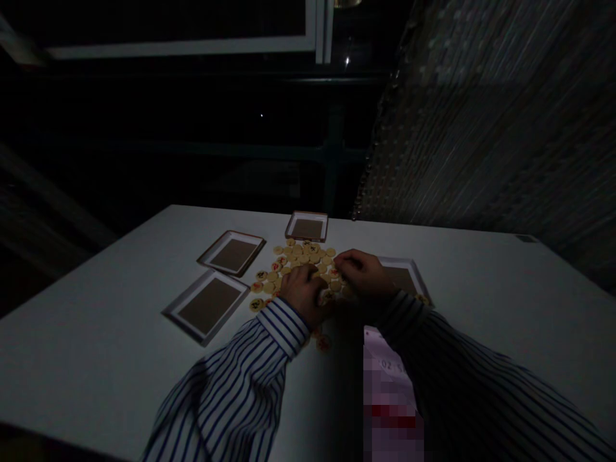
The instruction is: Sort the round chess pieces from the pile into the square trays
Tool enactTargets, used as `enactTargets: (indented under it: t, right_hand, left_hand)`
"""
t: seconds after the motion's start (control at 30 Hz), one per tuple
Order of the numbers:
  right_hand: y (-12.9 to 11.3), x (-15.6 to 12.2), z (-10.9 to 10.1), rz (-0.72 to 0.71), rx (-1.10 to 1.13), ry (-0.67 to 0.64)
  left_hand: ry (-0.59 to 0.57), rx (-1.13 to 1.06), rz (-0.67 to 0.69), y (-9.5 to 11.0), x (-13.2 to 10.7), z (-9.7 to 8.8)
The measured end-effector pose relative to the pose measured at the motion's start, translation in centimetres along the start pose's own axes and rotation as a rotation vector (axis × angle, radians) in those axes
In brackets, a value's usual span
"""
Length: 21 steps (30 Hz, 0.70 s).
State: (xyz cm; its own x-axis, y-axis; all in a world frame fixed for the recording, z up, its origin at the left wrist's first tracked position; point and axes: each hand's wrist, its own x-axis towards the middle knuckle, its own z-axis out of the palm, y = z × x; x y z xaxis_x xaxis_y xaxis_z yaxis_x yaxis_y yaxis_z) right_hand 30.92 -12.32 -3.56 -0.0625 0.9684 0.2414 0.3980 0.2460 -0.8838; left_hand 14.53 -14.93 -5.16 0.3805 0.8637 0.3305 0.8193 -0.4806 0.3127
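Note:
Round wooden Chinese chess pieces [301, 258] lie in a loose heap on the white table, some showing red or black characters and others plain. My left hand [305, 296] rests over the near part of the heap, its fingers bent and apart, touching pieces. At the heap's right edge is my right hand [364, 274], thumb and fingertips drawn together. Whatever may be between those fingertips is too small and dark to make out. A few red-marked pieces [323, 343] lie below my left wrist.
Shallow trays stand around the heap: one at the back [308, 229], two on the left [233, 253] [206, 306], one at right [407, 276] partly behind my right hand. A pinkish sheet [385, 359] lies by my right sleeve. A bead curtain [457, 141] hangs beyond the white table [120, 269].

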Motion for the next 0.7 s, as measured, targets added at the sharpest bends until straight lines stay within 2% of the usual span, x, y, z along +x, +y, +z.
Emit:
enactTargets:
  t: [0.13,0.2,0.33,0.4,0.5,0.7]
  right_hand:
    - [0.2,0.0,0.1,0.003,-0.022,0.031]
    - [0.0,0.1,0.1,-0.005,-0.048,0.028]
    - [-1.3,0.7,0.1,-0.114,-0.335,-0.066]
    - [-2.2,1.1,0.4,-0.21,-0.561,-0.156]
    - [-3.3,1.6,1.4,-0.245,-0.823,-0.26]
    - [-3.1,1.9,2.7,-0.26,-0.933,-0.368]
  left_hand:
    - [0.097,-0.068,-0.078,-1.8,0.6,-1.2]
    - [0.19,-0.089,-0.17,-3.2,1.1,-1.9]
    - [0.3,-0.09,-0.297,-5.6,1.5,-2.8]
    - [0.311,-0.066,-0.342,-6.0,1.5,-2.9]
    - [0.318,-0.038,-0.357,-5.8,1.4,-2.8]
    - [0.297,-0.042,-0.35,-5.6,1.4,-2.9]
